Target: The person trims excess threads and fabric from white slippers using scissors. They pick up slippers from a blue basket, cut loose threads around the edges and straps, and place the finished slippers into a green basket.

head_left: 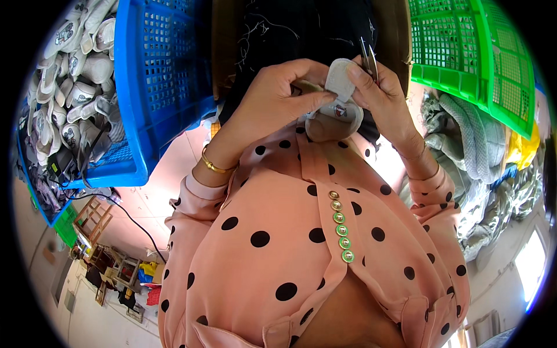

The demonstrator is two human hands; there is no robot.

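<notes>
A small light-grey shoe upper point(335, 126) with a printed emblem is held over my lap, close to my body. My left hand point(277, 95) is closed on its left side, thumb on the near side and some fingertips hidden behind it. The pale tongue point(340, 81) of the upper stands up, pinched between the thumb and fingers of my right hand point(384, 97). Tucked in that same hand is a pair of metal thread snips point(369, 58), its pointed blades directed away from me. The snips' handles are mostly hidden by the palm.
At the left, a blue plastic crate point(130, 116) stands beside a heap of similar shoe uppers point(75, 81). A green crate point(458, 64) is at the right, above grey bundled material point(464, 139). Loose threads lie on my dark trousers point(272, 35). Wooden stools point(96, 223) stand farther left.
</notes>
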